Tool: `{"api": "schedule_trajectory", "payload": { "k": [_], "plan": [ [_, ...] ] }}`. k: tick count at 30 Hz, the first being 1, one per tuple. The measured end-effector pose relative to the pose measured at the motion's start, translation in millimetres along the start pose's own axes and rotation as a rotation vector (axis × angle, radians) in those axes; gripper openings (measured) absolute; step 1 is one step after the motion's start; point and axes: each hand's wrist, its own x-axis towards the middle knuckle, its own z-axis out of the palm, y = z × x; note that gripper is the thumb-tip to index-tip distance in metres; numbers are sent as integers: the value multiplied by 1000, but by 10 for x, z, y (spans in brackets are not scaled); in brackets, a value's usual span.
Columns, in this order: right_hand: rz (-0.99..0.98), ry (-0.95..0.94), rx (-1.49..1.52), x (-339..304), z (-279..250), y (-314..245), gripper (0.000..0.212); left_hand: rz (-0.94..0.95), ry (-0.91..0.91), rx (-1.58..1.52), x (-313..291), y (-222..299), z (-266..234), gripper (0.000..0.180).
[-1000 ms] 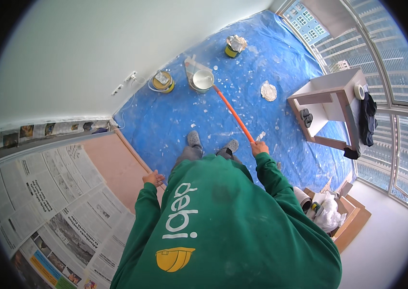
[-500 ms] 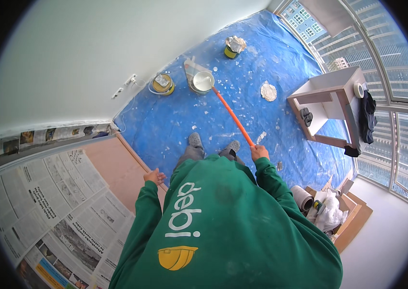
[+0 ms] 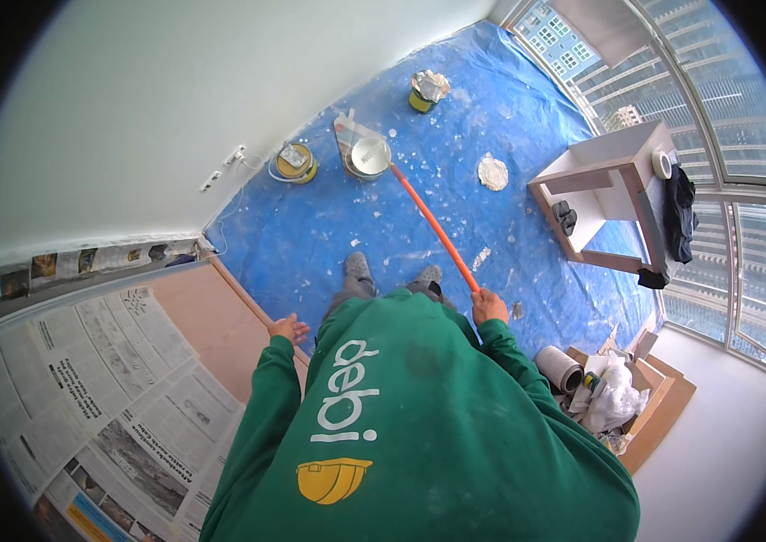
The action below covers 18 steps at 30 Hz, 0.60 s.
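Observation:
My right hand [image 3: 490,307] is closed round the lower end of a long orange pole [image 3: 438,229]. The pole slants away to the upper left, and its far end meets the rim of a paint bucket [image 3: 370,158] holding white paint; whatever is fixed to that end cannot be made out. A clear plastic sheet or bag [image 3: 345,129] lies at the bucket's far left side. My left hand [image 3: 289,330] holds nothing, its fingers apart, beside the edge of a pinkish board [image 3: 202,313].
A blue tarp [image 3: 310,235] spattered with white covers the floor. Around the bucket stand a yellow-topped can [image 3: 296,163] and a foil-topped can [image 3: 423,90]. A white crumpled disc [image 3: 492,172] lies right. Beyond are a wooden cabinet [image 3: 607,185] and a box of scraps [image 3: 658,397]; newspaper [image 3: 103,379] lies left.
The view has shifted slightly, so the room's things sit a little further left. My left hand's fingers have spread more. My right hand keeps its hold on the pole, whose far end stays at the bucket.

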Motion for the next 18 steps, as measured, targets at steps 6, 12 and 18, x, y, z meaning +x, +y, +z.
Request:
{"api": "schedule_trajectory", "payload": {
  "k": [6, 12, 18],
  "plan": [
    [-48, 149, 8, -99, 209, 281, 32, -36, -19, 44, -69, 1, 149, 31],
    [-40, 189, 158, -120, 361, 416, 32, 25, -69, 71, -12, 214, 141, 30],
    [-45, -33, 548, 131, 654, 890, 29, 37, -82, 100, 32, 357, 196, 30]
  ]
}}
